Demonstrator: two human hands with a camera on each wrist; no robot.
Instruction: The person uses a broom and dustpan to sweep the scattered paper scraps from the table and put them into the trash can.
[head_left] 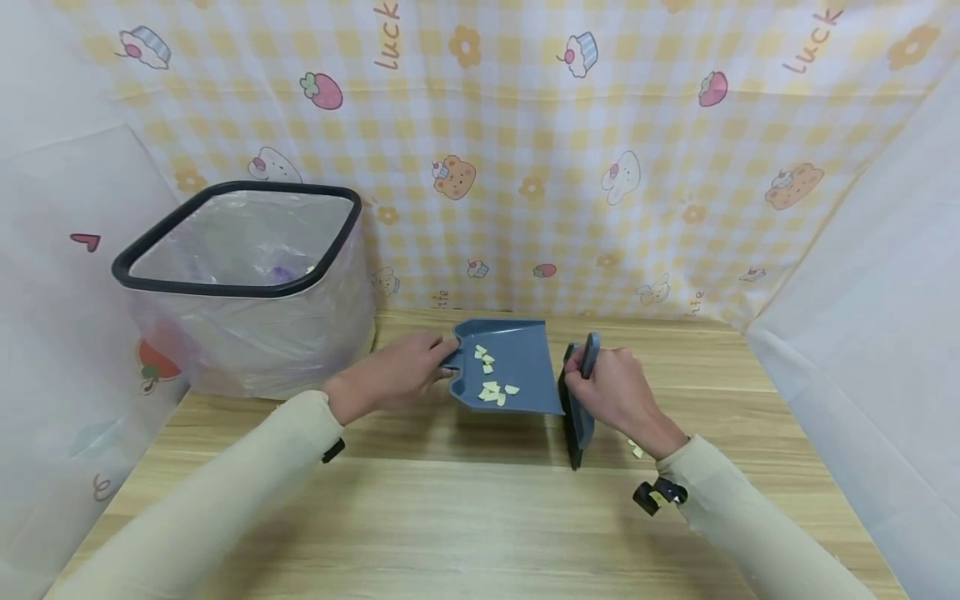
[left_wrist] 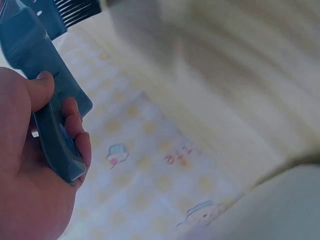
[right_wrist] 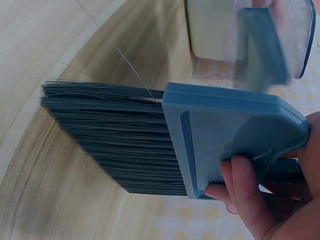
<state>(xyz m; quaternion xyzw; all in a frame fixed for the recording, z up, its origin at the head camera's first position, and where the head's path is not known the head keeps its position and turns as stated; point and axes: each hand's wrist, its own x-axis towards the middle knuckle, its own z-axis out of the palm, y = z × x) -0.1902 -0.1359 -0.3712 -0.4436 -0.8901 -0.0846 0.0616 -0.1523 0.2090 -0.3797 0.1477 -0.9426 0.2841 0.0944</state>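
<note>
My left hand (head_left: 397, 367) grips the short handle of a blue-grey dustpan (head_left: 528, 362), fingers wrapped round it in the left wrist view. Several pale yellow scraps (head_left: 491, 392) lie in the pan, toward its handle end. The pan is held over the table, with a shadow beneath it. Just right of its open edge, my right hand (head_left: 611, 387) holds a matching hand brush (right_wrist: 235, 135). The brush stands nearly on edge, its dark bristles (right_wrist: 115, 140) spread and pointing away from the hand in the right wrist view.
A bin (head_left: 255, 333) with a dark rim and a clear liner stands at the back left; something purple shows inside. A few pale scraps (head_left: 636, 450) lie on the wooden table (head_left: 465, 525) by the right wrist. A checked curtain (head_left: 525, 125) hangs along the back.
</note>
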